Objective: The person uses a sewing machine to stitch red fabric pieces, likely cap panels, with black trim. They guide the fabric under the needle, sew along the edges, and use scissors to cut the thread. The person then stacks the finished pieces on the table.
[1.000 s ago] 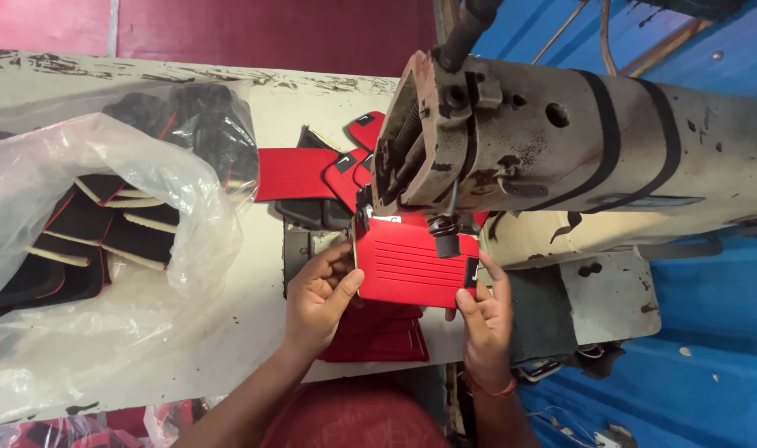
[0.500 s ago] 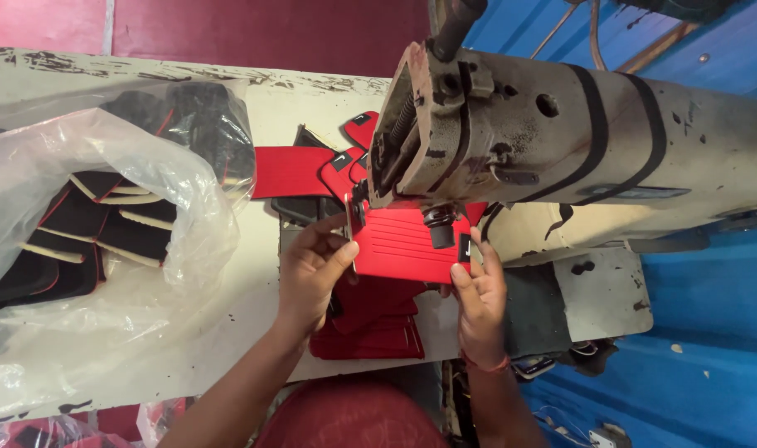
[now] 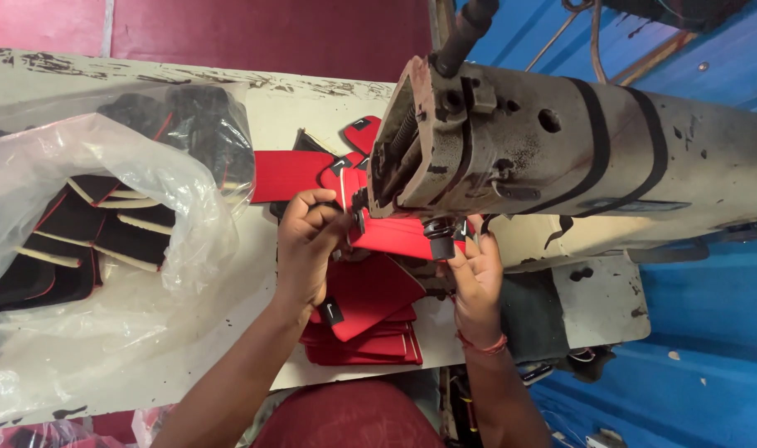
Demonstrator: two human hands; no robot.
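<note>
Pinching the red fabric piece (image 3: 393, 235) at both ends: left hand (image 3: 305, 249) fingers curled on its left edge, right hand (image 3: 475, 278) fingertips pressed to its right edge, under the sewing machine head (image 3: 445, 149). Risk, likely: fingertips so near the presser foot (image 3: 439, 229) could get caught; uneven pull could skew the seam. Beyond, plastic bag (image 3: 105, 224) of black pieces.

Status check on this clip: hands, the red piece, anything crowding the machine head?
Left hand and right hand both grip the red fabric piece. Piece sits under the sewing machine head. Stack of red pieces lies just below.
</note>
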